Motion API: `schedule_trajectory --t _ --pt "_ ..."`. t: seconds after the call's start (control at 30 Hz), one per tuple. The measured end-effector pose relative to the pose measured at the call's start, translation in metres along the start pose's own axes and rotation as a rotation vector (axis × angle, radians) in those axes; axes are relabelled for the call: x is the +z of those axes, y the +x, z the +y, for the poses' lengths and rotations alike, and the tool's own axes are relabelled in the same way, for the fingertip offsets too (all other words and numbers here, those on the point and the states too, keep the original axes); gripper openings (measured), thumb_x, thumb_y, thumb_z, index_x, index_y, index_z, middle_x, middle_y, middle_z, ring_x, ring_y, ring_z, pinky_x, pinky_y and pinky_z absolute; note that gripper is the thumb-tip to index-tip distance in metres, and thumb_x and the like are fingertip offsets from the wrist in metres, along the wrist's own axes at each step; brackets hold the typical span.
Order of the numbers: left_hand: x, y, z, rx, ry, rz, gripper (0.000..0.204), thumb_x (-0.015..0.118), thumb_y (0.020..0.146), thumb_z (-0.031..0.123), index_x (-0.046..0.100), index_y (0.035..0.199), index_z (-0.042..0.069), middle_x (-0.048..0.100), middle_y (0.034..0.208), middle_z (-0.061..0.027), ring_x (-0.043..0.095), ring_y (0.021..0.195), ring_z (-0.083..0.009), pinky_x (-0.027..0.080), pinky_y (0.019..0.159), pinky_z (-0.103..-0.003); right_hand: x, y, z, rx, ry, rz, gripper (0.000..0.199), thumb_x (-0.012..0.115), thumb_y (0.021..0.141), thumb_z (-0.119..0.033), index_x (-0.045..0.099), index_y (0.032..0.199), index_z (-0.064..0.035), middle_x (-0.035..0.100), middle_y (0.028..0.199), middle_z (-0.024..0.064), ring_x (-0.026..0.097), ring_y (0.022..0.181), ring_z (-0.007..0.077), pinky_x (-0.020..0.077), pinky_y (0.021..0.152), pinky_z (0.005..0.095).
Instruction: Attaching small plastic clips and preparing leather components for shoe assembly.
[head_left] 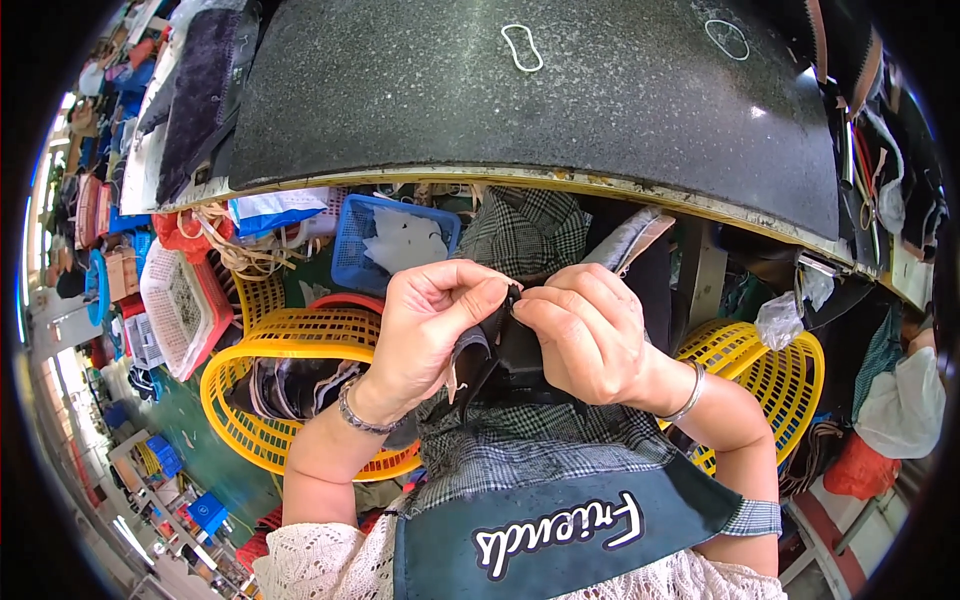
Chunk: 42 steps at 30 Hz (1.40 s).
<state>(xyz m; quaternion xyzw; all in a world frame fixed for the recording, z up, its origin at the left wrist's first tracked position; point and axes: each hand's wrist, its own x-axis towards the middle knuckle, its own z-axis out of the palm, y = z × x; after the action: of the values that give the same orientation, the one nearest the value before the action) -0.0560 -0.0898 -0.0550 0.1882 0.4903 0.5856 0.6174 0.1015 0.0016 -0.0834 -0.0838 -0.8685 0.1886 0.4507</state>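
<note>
My left hand (432, 322) and my right hand (592, 338) meet in front of my lap, just below the table's near edge. Thumb and forefinger of each are pinched on the upper edge of a limp black piece (522, 358), perhaps leather or fabric; its exact kind does not show. The piece hangs down between my hands over the checked apron (540, 440). A thin pale strip (455, 378) dangles beside my left hand. My fingers hide most of the gripped edge.
The dark speckled table (450, 110) carries two thin white loops. Yellow baskets stand either side of me, the left one (290, 335) holding dark strip-like pieces, the right one (770, 390) partly hidden. A blue basket (350, 250) with white scraps sits under the table edge.
</note>
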Motion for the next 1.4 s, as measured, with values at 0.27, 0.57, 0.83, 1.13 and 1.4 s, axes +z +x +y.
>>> schedule_trajectory --t 0.27,0.57,0.83,1.13,1.4 --pt "-0.005 0.008 -0.006 0.031 0.0 0.111 0.006 0.065 0.089 0.003 0.066 0.092 -0.002 0.066 0.082 -0.0011 0.058 0.072 -0.0054 0.047 0.065 -0.02 -0.011 0.015 -0.016 -0.039 0.026 -0.168 0.035 0.057 0.052 -0.01 0.061 0.082 0.0061 0.06 0.083 0.0154 0.059 0.08 0.0275 0.0532 0.081 0.0418" --pt "-0.011 0.012 -0.005 0.181 0.523 -0.081 0.009 0.063 0.091 0.006 0.059 0.087 -0.001 0.057 0.077 -0.001 0.053 0.07 -0.006 0.045 0.062 -0.022 -0.026 0.017 -0.008 -0.13 -0.015 -0.319 0.035 0.059 0.056 -0.011 0.059 0.086 0.0056 0.057 0.08 0.0116 0.056 0.077 0.0248 0.0497 0.075 0.0364" --pt "-0.017 0.05 0.014 -0.178 0.563 -0.506 0.015 0.059 0.093 0.008 0.063 0.084 -0.002 0.059 0.074 0.0064 0.049 0.075 -0.0003 0.044 0.066 -0.021 -0.027 0.027 0.001 -0.146 -0.095 -0.319 0.025 0.058 0.063 -0.012 0.057 0.083 0.0027 0.053 0.076 0.0096 0.054 0.075 0.0251 0.0455 0.071 0.0369" --pt "0.008 0.036 -0.011 0.375 0.978 -0.081 0.009 0.062 0.088 0.008 0.065 0.084 0.0 0.063 0.068 -0.0154 0.063 0.057 -0.0223 0.044 0.05 -0.031 -0.035 0.019 0.009 -0.209 -0.113 -0.443 0.033 0.059 0.055 -0.01 0.058 0.085 0.0045 0.056 0.079 0.0109 0.056 0.08 0.0263 0.0494 0.076 0.0372" --pt "0.062 -0.021 0.13 1.539 1.125 0.535 0.012 0.06 0.084 -0.002 0.062 0.096 -0.002 0.066 0.091 -0.0105 0.062 0.08 -0.0189 0.05 0.073 -0.03 -0.059 0.163 -0.02 -0.429 -0.14 0.405 0.027 0.06 0.047 -0.016 0.052 0.07 -0.0037 0.046 0.062 0.0049 0.046 0.065 0.0223 0.0392 0.057 0.0323"
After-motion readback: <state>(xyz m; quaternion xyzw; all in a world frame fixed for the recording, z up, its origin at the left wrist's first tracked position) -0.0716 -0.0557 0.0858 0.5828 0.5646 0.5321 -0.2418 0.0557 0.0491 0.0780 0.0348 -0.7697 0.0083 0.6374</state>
